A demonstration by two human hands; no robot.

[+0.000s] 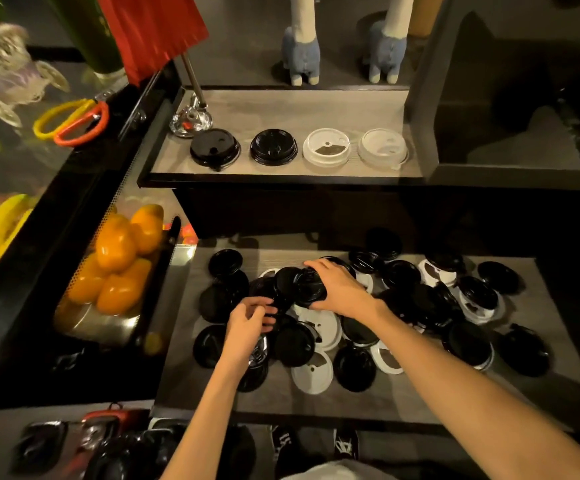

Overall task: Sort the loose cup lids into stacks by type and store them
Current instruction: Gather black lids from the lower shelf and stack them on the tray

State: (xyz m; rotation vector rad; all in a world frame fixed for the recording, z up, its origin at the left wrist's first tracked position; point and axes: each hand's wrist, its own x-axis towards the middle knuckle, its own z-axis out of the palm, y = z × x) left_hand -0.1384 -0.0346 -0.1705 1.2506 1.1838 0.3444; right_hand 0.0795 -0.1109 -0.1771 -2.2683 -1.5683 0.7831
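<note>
The loose cup lids (pixel 361 327), black and white mixed, lie scattered on the lower grey shelf (pixel 281 400). The right hand (pixel 340 289) grips a black lid (pixel 311 287) from above, raised over the pile. The left hand (pixel 248 322) pinches the edge of another black lid (pixel 283 284) just beside it. On the upper shelf (pixel 281 109), 4 lid stacks stand in a row: 2 black stacks (pixel 274 147) at left, 2 white stacks (pixel 326 147) at right.
</note>
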